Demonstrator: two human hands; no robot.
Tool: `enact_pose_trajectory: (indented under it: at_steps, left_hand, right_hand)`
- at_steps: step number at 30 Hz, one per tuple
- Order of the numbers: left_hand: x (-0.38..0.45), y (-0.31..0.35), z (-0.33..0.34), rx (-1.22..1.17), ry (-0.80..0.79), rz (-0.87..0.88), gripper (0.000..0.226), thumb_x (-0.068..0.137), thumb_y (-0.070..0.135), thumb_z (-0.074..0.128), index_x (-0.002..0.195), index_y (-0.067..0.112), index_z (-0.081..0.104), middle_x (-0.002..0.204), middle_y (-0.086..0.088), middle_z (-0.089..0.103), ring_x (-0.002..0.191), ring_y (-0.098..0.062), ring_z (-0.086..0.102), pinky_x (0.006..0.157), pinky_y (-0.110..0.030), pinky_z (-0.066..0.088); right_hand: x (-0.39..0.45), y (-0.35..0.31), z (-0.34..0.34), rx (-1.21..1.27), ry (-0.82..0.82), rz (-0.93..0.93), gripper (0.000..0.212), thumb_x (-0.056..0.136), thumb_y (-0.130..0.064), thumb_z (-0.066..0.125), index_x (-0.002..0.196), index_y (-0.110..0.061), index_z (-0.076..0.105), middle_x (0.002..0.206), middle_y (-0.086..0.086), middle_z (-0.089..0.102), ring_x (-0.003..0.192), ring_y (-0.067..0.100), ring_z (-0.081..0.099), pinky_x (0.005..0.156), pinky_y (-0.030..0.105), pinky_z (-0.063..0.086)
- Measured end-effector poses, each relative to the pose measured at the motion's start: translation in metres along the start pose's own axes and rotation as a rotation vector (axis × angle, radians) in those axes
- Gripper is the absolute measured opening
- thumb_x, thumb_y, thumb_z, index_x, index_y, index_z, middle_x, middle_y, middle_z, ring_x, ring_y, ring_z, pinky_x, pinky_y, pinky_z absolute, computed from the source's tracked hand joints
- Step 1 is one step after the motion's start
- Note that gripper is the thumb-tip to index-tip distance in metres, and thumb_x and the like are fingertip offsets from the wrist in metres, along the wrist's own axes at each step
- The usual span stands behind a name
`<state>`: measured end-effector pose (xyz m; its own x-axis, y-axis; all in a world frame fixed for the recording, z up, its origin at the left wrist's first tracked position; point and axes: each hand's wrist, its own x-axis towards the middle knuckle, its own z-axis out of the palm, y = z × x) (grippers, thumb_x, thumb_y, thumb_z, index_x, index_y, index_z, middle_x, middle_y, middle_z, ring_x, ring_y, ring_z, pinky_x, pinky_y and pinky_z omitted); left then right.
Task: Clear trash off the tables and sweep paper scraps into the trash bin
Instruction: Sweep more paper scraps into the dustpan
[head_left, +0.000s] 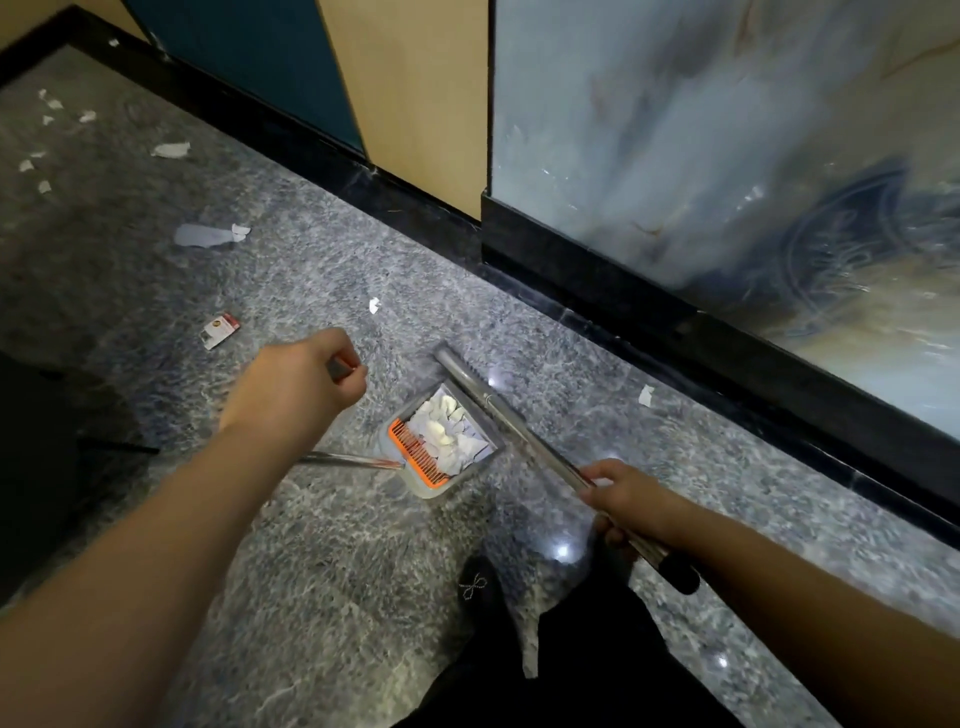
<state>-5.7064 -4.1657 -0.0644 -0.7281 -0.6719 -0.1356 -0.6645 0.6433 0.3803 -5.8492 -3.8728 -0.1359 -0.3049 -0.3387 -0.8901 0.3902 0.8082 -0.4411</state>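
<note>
- My right hand (626, 501), lower right of centre, has its fingers wrapped around a shiny metal pole (524, 439). That pole's long axis runs diagonally: black grip end toward the lower right, far end pointing up-left to just above the dustpan.
- My left hand (306, 382), left of centre, is curled into a fist around the top of a second handle (337, 370); only a short grey bit of it shows at my knuckles.
- Below that hand a thin metal rod (345, 459) lies nearly horizontal and points right, meeting the dustpan's lower left corner. Can't tell if it's the same handle I'm holding.
- The dustpan (441, 441) sits dead centre on the speckled grey floor (322, 571), with an orange comb strip (415, 454) along its left edge and a pile of white paper scraps (447, 431) inside.
- More loose scraps (170, 150) are scattered across the upper left, one bit (645, 395) lies right of the pan, and another (374, 305) above it.
- A small red-and-white wrapper (220, 330) lies on the floor left of my left hand.
- A black skirting (587, 280) runs diagonally under the marbled wall panel (727, 156).
</note>
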Motion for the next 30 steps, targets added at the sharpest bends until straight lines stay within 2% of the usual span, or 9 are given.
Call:
enact_pose_trajectory:
  at_steps: [4,10,13,15,24,27,30]
  left_hand:
    - [0.014,0.048,0.012,0.001,-0.025,0.063,0.014,0.085,0.033,0.072,0.08,0.029,0.06,0.068,0.004,0.063,0.073,-0.026,0.063,0.064,-0.035,0.053]
    - [0.036,0.134,0.047,0.039,-0.068,0.185,0.01,0.089,0.032,0.068,0.087,0.023,0.063,0.063,0.013,0.055,0.068,-0.023,0.057,0.058,-0.031,0.044]
    - [0.044,0.178,0.068,0.076,-0.119,0.24,0.013,0.091,0.034,0.064,0.093,0.021,0.063,0.077,0.002,0.069,0.075,-0.028,0.061,0.06,-0.033,0.046]
    - [0.05,0.204,0.08,0.093,-0.146,0.282,0.014,0.093,0.034,0.062,0.095,0.02,0.062,0.083,0.0,0.07,0.076,-0.028,0.061,0.06,-0.033,0.046]
    - [0.087,0.295,0.13,0.215,-0.224,0.363,0.015,0.097,0.04,0.053,0.092,0.026,0.05,0.081,-0.002,0.066,0.069,-0.025,0.059,0.063,-0.04,0.055]
    - [0.099,0.311,0.139,0.224,-0.197,0.359,0.017,0.097,0.041,0.052,0.093,0.024,0.05,0.081,-0.002,0.067,0.069,-0.025,0.059,0.062,-0.04,0.054]
    - [0.108,0.325,0.145,0.24,-0.202,0.358,0.016,0.097,0.039,0.053,0.093,0.024,0.051,0.083,-0.002,0.069,0.07,-0.025,0.06,0.061,-0.039,0.054]
  right_hand:
    - [-0.011,0.005,-0.041,0.082,0.044,-0.036,0.019,0.099,-0.009,0.044,0.118,-0.013,0.046,0.065,0.011,0.044,0.032,0.01,0.04,0.035,0.016,0.031]
    - [-0.015,0.03,-0.133,0.061,0.097,0.018,0.026,0.097,-0.017,0.049,0.122,-0.026,0.043,0.064,0.011,0.052,0.044,0.016,0.044,0.045,0.024,0.035]
    - [-0.013,0.045,-0.179,0.048,0.119,0.029,0.029,0.097,-0.018,0.05,0.124,-0.024,0.045,0.065,0.011,0.054,0.043,0.015,0.046,0.045,0.023,0.036]
    - [-0.011,0.052,-0.206,0.049,0.133,0.038,0.027,0.096,-0.016,0.049,0.122,-0.022,0.047,0.065,0.011,0.053,0.042,0.015,0.045,0.044,0.022,0.036]
    - [0.007,0.081,-0.304,0.118,0.19,0.113,0.027,0.096,-0.019,0.049,0.123,-0.023,0.046,0.062,0.01,0.051,0.041,0.016,0.044,0.044,0.021,0.033]
    - [0.017,0.084,-0.321,0.147,0.165,0.113,0.016,0.097,-0.015,0.047,0.112,-0.014,0.051,0.058,0.009,0.046,0.04,0.015,0.04,0.044,0.019,0.03]
    - [0.028,0.083,-0.33,0.148,0.144,0.109,0.006,0.097,-0.012,0.044,0.1,-0.014,0.048,0.058,0.009,0.042,0.039,0.015,0.038,0.044,0.02,0.029]
